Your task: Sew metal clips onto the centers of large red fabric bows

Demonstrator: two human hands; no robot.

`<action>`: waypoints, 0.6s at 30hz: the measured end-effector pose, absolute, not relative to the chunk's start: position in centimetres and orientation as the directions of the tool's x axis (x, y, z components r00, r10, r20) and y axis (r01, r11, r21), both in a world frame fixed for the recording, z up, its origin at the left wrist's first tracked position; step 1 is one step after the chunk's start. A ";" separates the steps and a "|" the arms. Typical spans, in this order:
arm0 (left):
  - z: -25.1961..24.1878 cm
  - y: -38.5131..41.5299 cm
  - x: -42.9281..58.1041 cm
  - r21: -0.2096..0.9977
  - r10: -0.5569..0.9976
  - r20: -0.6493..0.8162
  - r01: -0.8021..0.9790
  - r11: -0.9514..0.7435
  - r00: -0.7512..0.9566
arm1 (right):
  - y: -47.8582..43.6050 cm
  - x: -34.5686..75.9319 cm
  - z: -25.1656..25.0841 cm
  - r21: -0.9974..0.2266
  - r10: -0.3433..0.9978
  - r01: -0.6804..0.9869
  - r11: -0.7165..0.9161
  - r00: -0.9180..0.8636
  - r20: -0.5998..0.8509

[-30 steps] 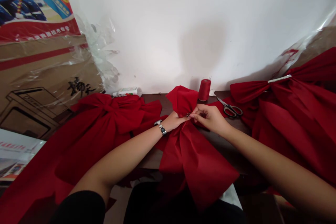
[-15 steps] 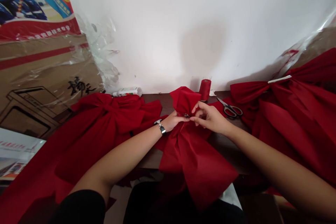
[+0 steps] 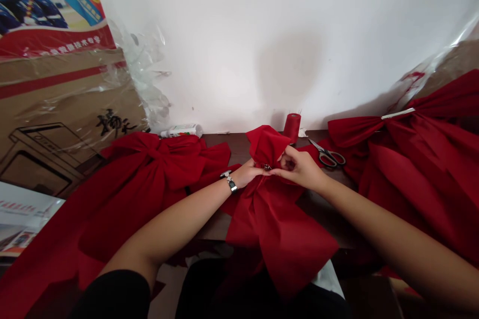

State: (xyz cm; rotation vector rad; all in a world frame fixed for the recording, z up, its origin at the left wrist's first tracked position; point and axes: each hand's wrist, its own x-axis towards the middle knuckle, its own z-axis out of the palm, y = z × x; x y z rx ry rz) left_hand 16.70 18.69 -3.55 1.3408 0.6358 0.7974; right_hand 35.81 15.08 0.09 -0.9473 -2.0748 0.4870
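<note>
A red fabric bow [image 3: 284, 224] is gathered at its middle between my hands, its tails hanging over the table's front edge. My left hand [image 3: 249, 173], with a watch [image 3: 231, 182] on the wrist, is closed around the gathered part from the left. A small shiny metal piece [image 3: 267, 167], perhaps a pin or clasp, sits on the gather; its kind is too small to make out. From the right, my right hand [image 3: 299, 167] pinches at the gather close to that metal piece, thumb against the cloth. The fingertips of both hands nearly meet.
Behind stands a red thread spool [image 3: 292, 127] with needles in its top. Scissors [image 3: 329, 155] lie to the right, beside more red fabric [image 3: 419, 174]. At left are another red bow [image 3: 153, 159], a white bottle [image 3: 182, 131] and a cardboard box [image 3: 56, 124].
The upper part of the bow has shifted slightly to the right. My right hand has moved a little right, with its fingers curled in more. The left hand stays nearly still.
</note>
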 end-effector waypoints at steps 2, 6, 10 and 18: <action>-3.4 18.6 16.6 0.994 0.801 0.081 -0.107 -0.021 0.593 | 15.2 35.7 0.1 -0.619 0.778 0.471 0.628 -0.371 0.508; -2.4 18.1 16.7 0.994 0.755 0.105 -0.038 -0.106 0.648 | 15.6 35.7 0.5 -0.635 0.741 0.385 0.669 -0.413 0.530; -1.7 17.9 16.8 0.988 0.722 0.113 -0.002 -0.153 0.683 | 15.9 35.8 0.5 -0.727 0.745 0.258 0.636 -0.450 0.492; -1.5 18.0 16.7 0.979 0.690 0.139 0.007 -0.205 0.711 | 15.4 35.6 0.4 -0.866 0.809 0.151 0.477 -0.460 0.366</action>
